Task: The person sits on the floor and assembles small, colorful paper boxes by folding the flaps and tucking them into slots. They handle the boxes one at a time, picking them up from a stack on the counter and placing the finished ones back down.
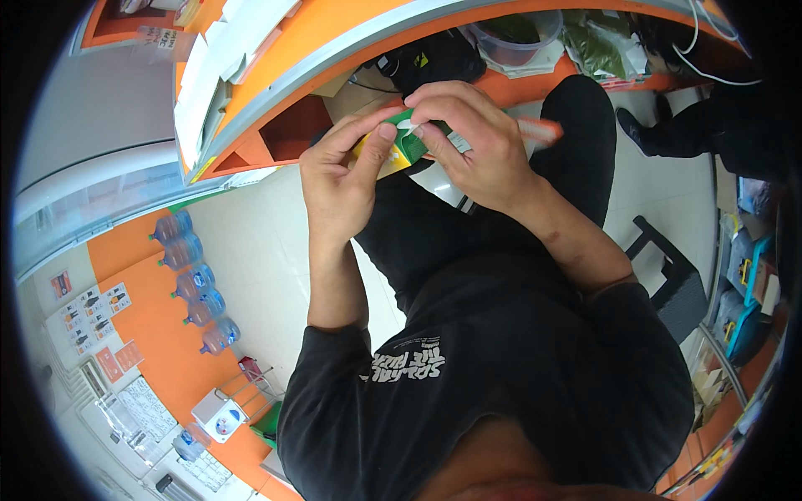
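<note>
In front of my chest, near the orange counter, both hands hold a small green and yellow packet or carton. My left hand [344,171] pinches the left side of the green and yellow packet [403,152], thumb on its near face. My right hand [480,142] has its fingers closed at the packet's right upper part, by a small white piece. A blurred orange, elongated thing [540,131] sticks out beyond my right hand's outer side; its kind and how it is held cannot be made out. The packet's far side is hidden by my fingers.
The orange counter [313,71] with a grey edge curves ahead, papers on its left. A black bag [434,63] and a clear plastic tub [518,37] sit beneath it. Another person's shoe [632,132] stands at right, near a black chair [672,280]. Several water bottles [196,284] line the left.
</note>
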Action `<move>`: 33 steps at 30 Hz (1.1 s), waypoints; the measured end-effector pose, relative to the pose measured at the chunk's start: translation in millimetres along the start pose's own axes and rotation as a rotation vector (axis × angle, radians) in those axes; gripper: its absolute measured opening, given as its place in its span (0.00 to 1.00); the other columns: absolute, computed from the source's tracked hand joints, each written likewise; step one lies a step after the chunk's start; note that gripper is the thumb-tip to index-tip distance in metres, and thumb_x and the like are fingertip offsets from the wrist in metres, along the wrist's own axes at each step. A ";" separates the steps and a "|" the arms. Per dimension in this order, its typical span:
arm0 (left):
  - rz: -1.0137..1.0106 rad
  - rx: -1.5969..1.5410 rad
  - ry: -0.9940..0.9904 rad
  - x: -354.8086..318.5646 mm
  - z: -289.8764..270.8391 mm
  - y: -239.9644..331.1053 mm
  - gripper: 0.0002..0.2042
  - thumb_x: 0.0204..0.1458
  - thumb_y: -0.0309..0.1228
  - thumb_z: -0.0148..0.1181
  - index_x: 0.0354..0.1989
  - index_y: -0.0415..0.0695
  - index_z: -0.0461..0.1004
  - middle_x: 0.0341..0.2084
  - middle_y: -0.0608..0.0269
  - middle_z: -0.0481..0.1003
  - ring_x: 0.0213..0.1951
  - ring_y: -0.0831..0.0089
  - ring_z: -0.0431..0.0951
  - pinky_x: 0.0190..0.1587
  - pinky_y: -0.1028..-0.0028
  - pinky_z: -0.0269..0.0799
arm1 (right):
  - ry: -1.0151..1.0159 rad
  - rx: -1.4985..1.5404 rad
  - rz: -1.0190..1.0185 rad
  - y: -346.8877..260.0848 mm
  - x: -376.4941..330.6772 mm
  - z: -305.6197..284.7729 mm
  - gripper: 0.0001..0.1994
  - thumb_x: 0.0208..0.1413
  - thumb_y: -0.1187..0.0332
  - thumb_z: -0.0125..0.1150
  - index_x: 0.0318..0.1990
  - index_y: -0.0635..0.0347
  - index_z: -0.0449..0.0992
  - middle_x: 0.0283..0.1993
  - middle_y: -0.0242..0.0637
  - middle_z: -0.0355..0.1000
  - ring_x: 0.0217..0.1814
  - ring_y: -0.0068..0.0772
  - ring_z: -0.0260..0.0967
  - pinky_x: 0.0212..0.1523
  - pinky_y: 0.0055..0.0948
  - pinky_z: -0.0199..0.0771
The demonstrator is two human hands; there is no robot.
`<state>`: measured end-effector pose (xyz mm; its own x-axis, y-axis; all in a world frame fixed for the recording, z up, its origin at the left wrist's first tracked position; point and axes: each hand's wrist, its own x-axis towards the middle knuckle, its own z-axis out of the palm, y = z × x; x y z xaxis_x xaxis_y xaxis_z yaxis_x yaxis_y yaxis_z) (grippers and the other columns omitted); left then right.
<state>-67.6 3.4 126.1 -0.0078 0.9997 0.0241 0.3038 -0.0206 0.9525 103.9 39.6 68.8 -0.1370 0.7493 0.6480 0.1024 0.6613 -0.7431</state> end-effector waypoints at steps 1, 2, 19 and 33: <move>-0.001 -0.006 -0.020 2.7 -1.4 0.2 0.11 0.62 0.29 0.61 0.47 0.36 0.81 0.35 0.66 0.78 0.37 0.81 0.73 0.41 0.82 0.67 | -0.014 0.007 0.013 1.1 1.5 -2.6 0.06 0.54 0.79 0.64 0.39 0.62 0.75 0.43 0.40 0.76 0.45 0.41 0.76 0.47 0.34 0.76; 0.002 0.001 -0.025 4.9 -0.8 0.8 0.11 0.62 0.29 0.61 0.47 0.36 0.81 0.35 0.66 0.78 0.37 0.81 0.73 0.42 0.82 0.66 | -0.030 0.012 0.027 2.3 2.1 -4.8 0.07 0.54 0.79 0.64 0.40 0.63 0.76 0.45 0.41 0.77 0.46 0.40 0.77 0.47 0.32 0.77; -0.112 0.122 -0.278 24.0 2.9 -11.5 0.09 0.61 0.28 0.62 0.44 0.36 0.82 0.34 0.62 0.78 0.35 0.80 0.74 0.40 0.80 0.69 | -0.242 0.299 0.510 18.3 -13.8 -19.4 0.10 0.55 0.75 0.64 0.42 0.62 0.70 0.36 0.38 0.78 0.38 0.35 0.76 0.40 0.31 0.73; -0.167 -0.118 -0.553 46.1 -26.8 -41.9 0.12 0.59 0.23 0.61 0.51 0.34 0.73 0.39 0.65 0.77 0.42 0.80 0.75 0.49 0.79 0.70 | -0.401 0.838 0.852 71.7 1.5 -45.7 0.11 0.62 0.72 0.60 0.49 0.58 0.69 0.40 0.27 0.75 0.44 0.16 0.72 0.48 0.19 0.70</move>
<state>-106.2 50.0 95.4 0.4612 0.8480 -0.2612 0.2331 0.1682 0.9578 156.1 89.8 24.1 -0.6388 0.7657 -0.0750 -0.3301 -0.3607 -0.8723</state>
